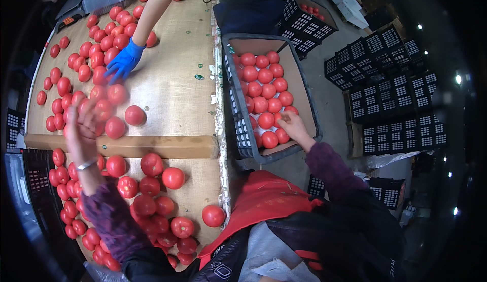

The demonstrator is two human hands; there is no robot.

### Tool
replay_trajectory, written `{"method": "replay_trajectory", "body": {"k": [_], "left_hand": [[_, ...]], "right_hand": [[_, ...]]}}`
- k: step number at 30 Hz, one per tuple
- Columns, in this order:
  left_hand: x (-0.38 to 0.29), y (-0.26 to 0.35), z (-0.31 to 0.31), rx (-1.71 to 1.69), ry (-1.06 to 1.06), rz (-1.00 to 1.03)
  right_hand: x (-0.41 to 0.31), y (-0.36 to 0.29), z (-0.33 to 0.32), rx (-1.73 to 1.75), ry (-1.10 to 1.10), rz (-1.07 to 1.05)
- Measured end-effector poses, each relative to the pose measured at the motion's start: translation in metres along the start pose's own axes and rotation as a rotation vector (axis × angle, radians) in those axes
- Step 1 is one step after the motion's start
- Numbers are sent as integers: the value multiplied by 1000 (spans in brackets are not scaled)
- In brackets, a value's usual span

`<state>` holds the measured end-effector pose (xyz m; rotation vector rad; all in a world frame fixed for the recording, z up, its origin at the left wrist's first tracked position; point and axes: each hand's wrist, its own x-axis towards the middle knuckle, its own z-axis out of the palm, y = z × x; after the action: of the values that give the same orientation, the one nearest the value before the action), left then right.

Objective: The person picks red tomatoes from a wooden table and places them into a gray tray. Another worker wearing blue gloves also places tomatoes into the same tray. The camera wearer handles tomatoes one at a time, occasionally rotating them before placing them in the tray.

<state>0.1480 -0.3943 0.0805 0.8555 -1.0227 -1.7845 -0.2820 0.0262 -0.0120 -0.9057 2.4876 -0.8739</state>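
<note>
My left hand point(84, 126), blurred and wearing a metal bracelet, hovers over the tomatoes on the left of the table. Its fingers are apart with nothing visible in them. Beneath and beside it lie red tomatoes point(115, 127), some blurred. My right hand point(295, 126) reaches into a dark plastic crate point(315, 129) lined with cardboard. Its curled fingertips touch the edge of a tomato point(277, 119); whether they grip it is hidden. Rows of tomatoes point(260, 104) fill much of the crate's visible layer, with pale material showing between them.
Another person's blue-gloved hand point(125, 62) touches tomatoes on the far part of the cloth-covered table point(179, 84). A cardboard-covered divider point(152, 147) crosses the table. More tomatoes point(152, 164) lie on the near side. Stacked black crates point(403, 129) stand at right.
</note>
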Motion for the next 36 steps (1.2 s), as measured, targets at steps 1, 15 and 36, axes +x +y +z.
{"method": "replay_trajectory", "body": {"k": [1, 15, 36], "left_hand": [[-19, -17, 23, 2, 1, -76], [-211, -155, 217, 249, -100, -374], [-218, -204, 345, 858, -620, 290]], "right_hand": [[15, 4, 5, -78, 23, 37], [101, 32, 27, -303, -324, -280], [-3, -36, -45, 1581, -955, 310]]}}
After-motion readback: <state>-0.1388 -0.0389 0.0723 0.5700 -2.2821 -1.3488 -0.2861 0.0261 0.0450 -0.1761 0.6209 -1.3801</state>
